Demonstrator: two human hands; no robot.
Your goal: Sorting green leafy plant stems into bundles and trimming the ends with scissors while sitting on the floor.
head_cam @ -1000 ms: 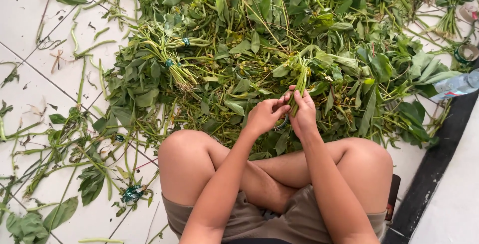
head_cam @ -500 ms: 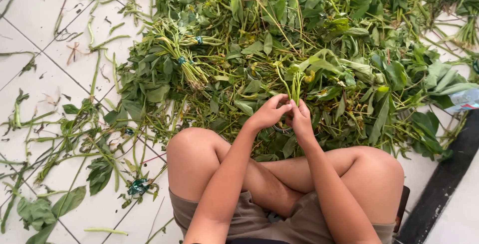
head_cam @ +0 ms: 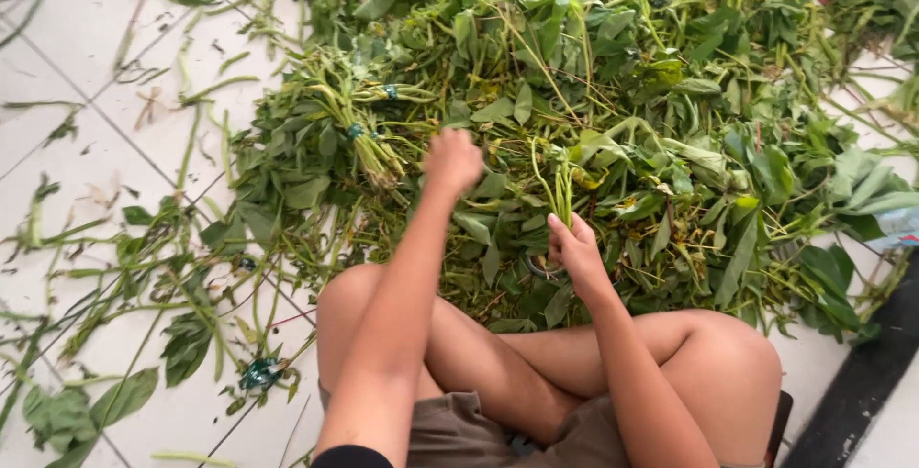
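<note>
I sit with bare knees at a big heap of green leafy stems (head_cam: 613, 114) spread on the white tiled floor (head_cam: 67, 143). My right hand (head_cam: 577, 250) grips a few thin green stalks (head_cam: 557, 181) that stand upright from its fingers. My left hand (head_cam: 453, 160) is stretched forward, fingers curled into a loose fist, over the heap beside a tied bunch of stems (head_cam: 359, 128). Whether the left hand holds anything is hidden by its back.
Loose leaves and stems (head_cam: 182, 334) lie scattered on the tiles to the left. A small green tie scrap (head_cam: 258, 372) lies by my left knee. A black strip (head_cam: 862, 382) borders the floor at the lower right.
The two hands were together on the stalks in front of my knees. The left hand has let go and reached forward and left over the heap; the right still holds the stalks.
</note>
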